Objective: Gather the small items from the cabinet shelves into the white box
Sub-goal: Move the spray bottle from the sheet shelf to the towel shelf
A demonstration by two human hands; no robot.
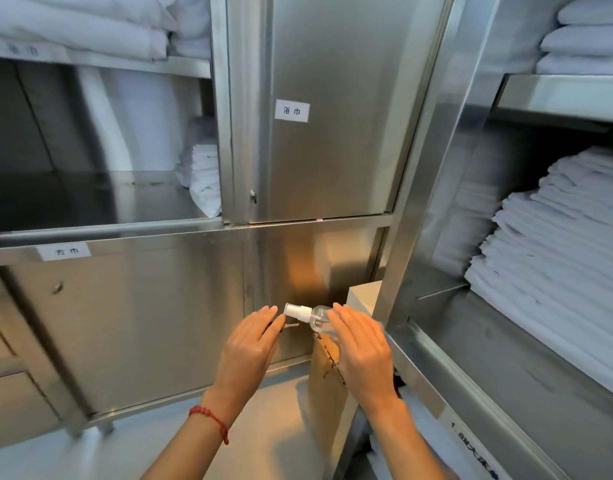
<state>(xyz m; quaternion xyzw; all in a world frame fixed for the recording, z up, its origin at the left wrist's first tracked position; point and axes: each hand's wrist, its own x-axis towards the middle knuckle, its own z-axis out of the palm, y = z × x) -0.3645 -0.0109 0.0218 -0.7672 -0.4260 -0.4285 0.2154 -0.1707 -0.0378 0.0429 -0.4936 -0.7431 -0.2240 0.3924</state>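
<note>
Steel linen cabinets surround the clear spray bottle (313,316), gripped by the right hand (362,351) near the white box (362,296); left hand (248,351) flat and empty; carry it level, nozzle clear.

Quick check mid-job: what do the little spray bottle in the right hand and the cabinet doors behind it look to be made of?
Spray bottle: looks like clear plastic, since the background shows through its body, with an opaque white plastic pump top; glass can't be ruled out. The right hand holds it. Cabinet doors: brushed stainless steel by the look, grey with soft blurred reflections and a fine grain.
</note>
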